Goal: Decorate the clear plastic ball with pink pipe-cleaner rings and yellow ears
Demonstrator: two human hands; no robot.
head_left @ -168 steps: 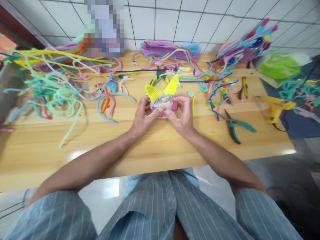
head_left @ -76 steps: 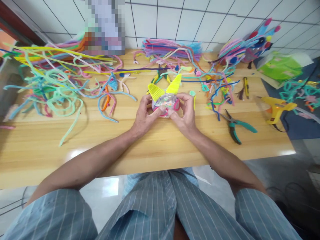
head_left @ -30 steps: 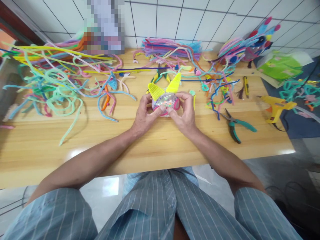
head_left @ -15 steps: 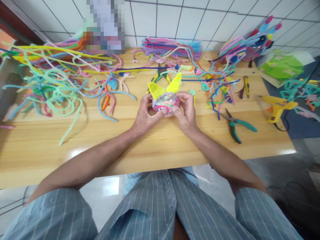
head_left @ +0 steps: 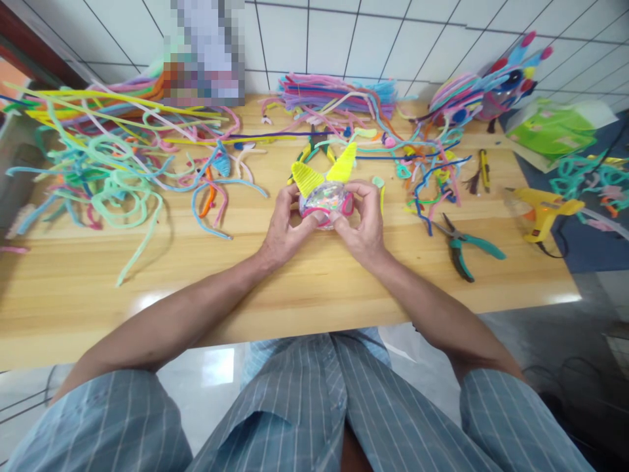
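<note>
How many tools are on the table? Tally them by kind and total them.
Pliers: 2 (teal-handled pliers, yellow-handled pliers)
Glue gun: 1
Yellow cutter: 1
Total: 4
Left hand and right hand grip the eared ball, no tool.

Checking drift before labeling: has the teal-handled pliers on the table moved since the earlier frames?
No. The pliers lie at the same spot and angle on the table, right of the right hand, left of the yellow glue gun.

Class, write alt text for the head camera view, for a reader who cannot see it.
Both hands, left hand and right hand, grip a clear glittery ball with two yellow pipe-cleaner ears over a wooden table. Loose coloured pipe cleaners lie left; teal-handled pliers and a yellow glue gun lie right.
</note>
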